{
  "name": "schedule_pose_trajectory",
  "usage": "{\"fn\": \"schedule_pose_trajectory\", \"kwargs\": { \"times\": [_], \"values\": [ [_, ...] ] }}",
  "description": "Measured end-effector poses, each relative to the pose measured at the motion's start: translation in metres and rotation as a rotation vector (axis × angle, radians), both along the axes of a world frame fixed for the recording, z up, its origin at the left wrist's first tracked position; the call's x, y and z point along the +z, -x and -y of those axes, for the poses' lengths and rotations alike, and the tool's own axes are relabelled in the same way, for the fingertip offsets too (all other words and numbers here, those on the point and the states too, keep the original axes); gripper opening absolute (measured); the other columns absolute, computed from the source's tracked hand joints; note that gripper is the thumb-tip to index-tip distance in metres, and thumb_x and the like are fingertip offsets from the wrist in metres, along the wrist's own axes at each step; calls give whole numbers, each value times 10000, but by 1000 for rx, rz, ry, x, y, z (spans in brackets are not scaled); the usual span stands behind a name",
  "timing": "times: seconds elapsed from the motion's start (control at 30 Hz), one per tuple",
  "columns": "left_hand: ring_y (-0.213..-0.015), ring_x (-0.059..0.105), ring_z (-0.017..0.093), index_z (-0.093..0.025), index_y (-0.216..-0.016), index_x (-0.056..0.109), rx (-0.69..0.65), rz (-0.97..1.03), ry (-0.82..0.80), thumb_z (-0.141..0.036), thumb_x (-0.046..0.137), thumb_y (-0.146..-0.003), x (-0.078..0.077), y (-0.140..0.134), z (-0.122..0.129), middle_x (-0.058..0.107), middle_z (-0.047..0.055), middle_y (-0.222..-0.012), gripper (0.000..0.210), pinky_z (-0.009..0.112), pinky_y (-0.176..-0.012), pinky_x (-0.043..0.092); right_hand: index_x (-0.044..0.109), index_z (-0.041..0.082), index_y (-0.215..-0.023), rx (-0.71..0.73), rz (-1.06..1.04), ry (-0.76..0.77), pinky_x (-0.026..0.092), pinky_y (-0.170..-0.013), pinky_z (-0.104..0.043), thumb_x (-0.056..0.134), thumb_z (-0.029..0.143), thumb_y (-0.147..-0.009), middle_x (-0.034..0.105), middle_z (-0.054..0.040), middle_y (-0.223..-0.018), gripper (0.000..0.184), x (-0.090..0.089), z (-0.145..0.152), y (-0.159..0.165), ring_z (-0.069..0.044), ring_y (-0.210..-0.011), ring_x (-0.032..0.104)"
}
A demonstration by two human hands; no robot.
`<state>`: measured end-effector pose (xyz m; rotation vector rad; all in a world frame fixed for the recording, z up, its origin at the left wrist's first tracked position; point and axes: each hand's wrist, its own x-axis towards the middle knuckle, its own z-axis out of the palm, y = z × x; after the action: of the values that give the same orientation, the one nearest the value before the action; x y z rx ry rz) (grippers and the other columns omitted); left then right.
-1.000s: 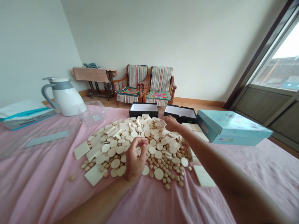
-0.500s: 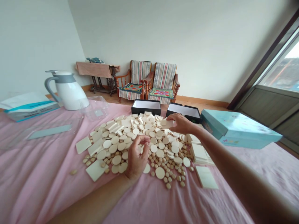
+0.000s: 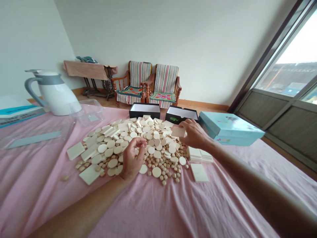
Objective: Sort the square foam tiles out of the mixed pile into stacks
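Observation:
A large heap of pale wooden pieces, made up of round discs (image 3: 157, 154), square tiles (image 3: 90, 174) and small rounded cubes (image 3: 163, 182), spreads over the pink cloth. My right hand (image 3: 193, 133) pinches a square wooden tile (image 3: 177, 131) just above the right part of the heap. My left hand (image 3: 133, 158) hovers at the front of the heap, fingers loosely curled, a gap between thumb and fingertips, and nothing visible in it. Stacked square tiles (image 3: 201, 154) lie under my right forearm, with a single tile (image 3: 199, 173) in front of them.
Two black boxes with white insides, a left one (image 3: 145, 114) and a right one (image 3: 177, 119), stand behind the heap. A light blue box (image 3: 234, 132) is at the right. On the left are a white jug (image 3: 58, 96), a clear plastic tray (image 3: 90, 114) and a tissue pack (image 3: 21, 115).
My right hand has carried the tile rightward relative to the heap, toward the stacked tiles. The camera view has turned to the right. My left hand keeps nearly the same curled pose.

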<state>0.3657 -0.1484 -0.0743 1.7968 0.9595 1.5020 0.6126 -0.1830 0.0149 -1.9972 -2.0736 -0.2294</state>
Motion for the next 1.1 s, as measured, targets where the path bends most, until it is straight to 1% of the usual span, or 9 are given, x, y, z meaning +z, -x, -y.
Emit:
{"fn": "schedule_pose_trajectory", "kwargs": {
  "times": [0.2,0.33,0.43,0.53,0.63,0.77,0.9,1.0,1.1],
  "values": [
    [-824,627,168,-169,-941,590,-19,-20,-1,-238,538,-858,-1,-1,0,652,37,-869,120,302,-795,503,596,193,-938,-153,-256,-140,435,-797,-357,629,319,-707,577,-67,-917,265,-29,71,-30,-226,-876,543],
    [-838,623,166,-174,-933,588,-27,-30,-15,-238,541,-864,-2,-3,-2,648,34,-875,105,296,-805,496,537,204,-948,-284,-369,-83,446,-672,-315,591,393,-749,572,-46,-881,280,-44,121,-35,-186,-753,556],
    [-846,623,165,-176,-936,587,-35,-36,-18,-236,540,-867,-3,-2,-3,645,32,-880,103,295,-810,494,510,214,-912,-383,-373,-26,423,-597,-294,564,445,-767,564,-27,-820,279,-57,144,-34,-169,-671,543],
    [-847,624,162,-177,-941,586,-42,-37,-10,-235,542,-866,-4,-1,-4,644,30,-885,105,292,-812,496,481,220,-836,-462,-326,-10,386,-545,-287,546,502,-777,543,-20,-755,295,-73,152,-33,-172,-623,528],
    [-844,624,157,-176,-943,587,-40,-29,2,-237,544,-865,-5,0,-3,643,28,-886,108,283,-803,500,454,227,-801,-451,-264,-81,385,-564,-293,534,534,-793,533,-28,-763,318,-86,151,-31,-182,-643,535],
    [-841,627,158,-174,-940,586,-43,-33,12,-244,545,-863,-5,1,-3,646,30,-884,112,286,-802,501,431,234,-783,-456,-168,-182,382,-578,-301,483,537,-847,510,-33,-761,314,-92,148,-25,-188,-646,523],
    [-836,630,165,-172,-933,586,-33,-53,7,-250,543,-863,-5,1,-4,648,34,-876,113,298,-806,495,442,230,-768,-461,-160,-115,391,-580,-303,480,493,-859,520,-40,-773,280,-98,152,-24,-191,-655,538],
    [-837,632,168,-171,-937,586,-36,-52,10,-251,544,-863,-5,0,-4,649,36,-878,117,299,-805,495,476,225,-801,-429,-173,-50,401,-594,-303,528,425,-820,546,-38,-804,207,-95,156,-28,-199,-695,559],
    [-838,632,168,-174,-934,585,-35,-44,12,-250,544,-864,-5,0,-4,647,35,-878,111,294,-801,495,525,218,-875,-373,-190,-80,416,-630,-310,540,376,-808,568,-43,-852,172,-79,152,-31,-203,-740,568]
  ]
}}
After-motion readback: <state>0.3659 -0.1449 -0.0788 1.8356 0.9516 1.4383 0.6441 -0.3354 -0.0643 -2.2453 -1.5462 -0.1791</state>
